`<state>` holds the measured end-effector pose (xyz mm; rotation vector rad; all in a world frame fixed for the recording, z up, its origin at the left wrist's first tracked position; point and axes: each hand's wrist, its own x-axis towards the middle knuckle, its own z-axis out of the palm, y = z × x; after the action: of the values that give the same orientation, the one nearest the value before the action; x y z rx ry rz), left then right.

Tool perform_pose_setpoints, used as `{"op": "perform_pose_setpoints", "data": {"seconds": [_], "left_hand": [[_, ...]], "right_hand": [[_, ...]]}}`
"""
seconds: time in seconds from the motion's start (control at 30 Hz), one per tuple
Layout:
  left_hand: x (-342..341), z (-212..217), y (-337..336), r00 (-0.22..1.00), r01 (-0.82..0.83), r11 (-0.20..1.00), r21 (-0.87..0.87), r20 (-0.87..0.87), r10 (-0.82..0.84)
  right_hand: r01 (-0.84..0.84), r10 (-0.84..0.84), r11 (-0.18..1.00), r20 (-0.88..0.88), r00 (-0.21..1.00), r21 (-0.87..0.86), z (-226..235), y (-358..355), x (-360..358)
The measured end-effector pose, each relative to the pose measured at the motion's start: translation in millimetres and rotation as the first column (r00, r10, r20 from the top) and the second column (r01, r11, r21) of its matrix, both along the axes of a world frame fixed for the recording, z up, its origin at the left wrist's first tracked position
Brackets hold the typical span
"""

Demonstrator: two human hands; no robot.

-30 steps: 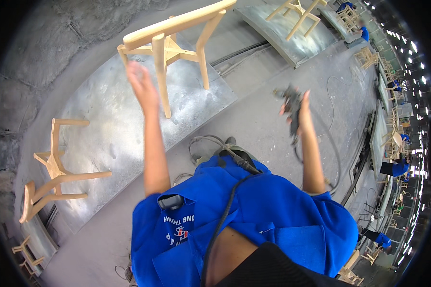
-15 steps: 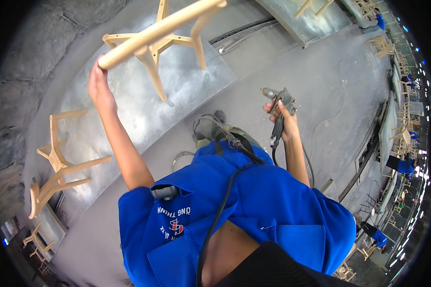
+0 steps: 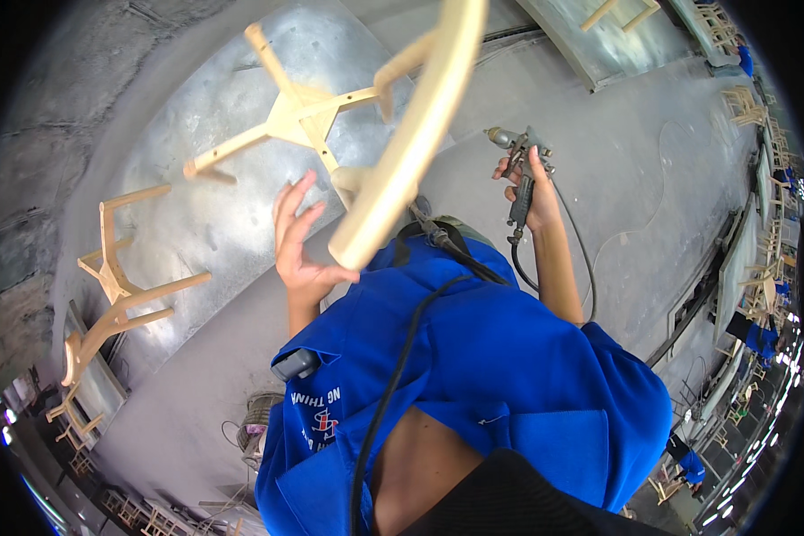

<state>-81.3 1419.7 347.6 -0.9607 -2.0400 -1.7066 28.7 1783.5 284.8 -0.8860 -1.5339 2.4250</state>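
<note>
Wood, pale and apparently bare, made up the chair frame [image 3: 304, 116], which stood out over the metal-topped table [image 3: 214, 214], its thick curved rail [image 3: 424, 125] reaching past the near edge toward the person's blue shirt [image 3: 527, 357]; whether every foot rested on the metal could not be told. The frame looked stiff and moderately light, likely manageable with one hand, though its spread shape would probably make it swing if caught only at an end. Smooth, rounded surfaces might slip a little, and corners could dent. The firmest hold seemed to be the rail near an upright, or the crossbars close to their central joint. The left hand [image 3: 299, 246] had its fingers spread, the thumb at the rail's near end; whether it pressed there could not be told. The right hand [image 3: 540, 198] was wrapped around the handle of a spray gun [image 3: 521, 204], well apart from the wood. Half a second earlier, the left hand had gripped the rail's end farther left, and the rail had slanted across the table; now it had swung steeper, with that hand drawn nearer the shirt.
</note>
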Motion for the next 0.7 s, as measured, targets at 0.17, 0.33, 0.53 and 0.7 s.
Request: {"op": "perform_pose_setpoints", "data": {"seconds": [0.17, 0.33, 0.53, 0.7], "left_hand": [[-65.9, 11.0, 61.8, 0.889, -0.302, 0.953, 0.013, -0.359, 0.286], [-158.5, 30.8, 152.6, 0.843, -0.371, 0.917, 0.146, -0.360, 0.399], [-235.8, 66.8, 185.5, 0.721, -0.550, 0.817, 0.175, -0.393, 0.570], [-259.7, 75.2, 169.1, 0.783, -0.427, 0.902, 0.067, -0.472, 0.405]], "right_hand": [[0.019, -0.021, 1.000, -0.143, 0.989, -0.018, 11.4, 7.7, -25.5], [0.099, -0.025, 0.952, -0.248, 0.968, 0.289, 59.3, 22.8, -61.0], [0.220, -0.031, 0.883, -0.415, 0.909, 0.415, 102.8, 56.4, -83.6], [0.093, -0.015, 0.909, -0.191, 0.981, 0.405, 47.0, 86.2, -54.1]]}}
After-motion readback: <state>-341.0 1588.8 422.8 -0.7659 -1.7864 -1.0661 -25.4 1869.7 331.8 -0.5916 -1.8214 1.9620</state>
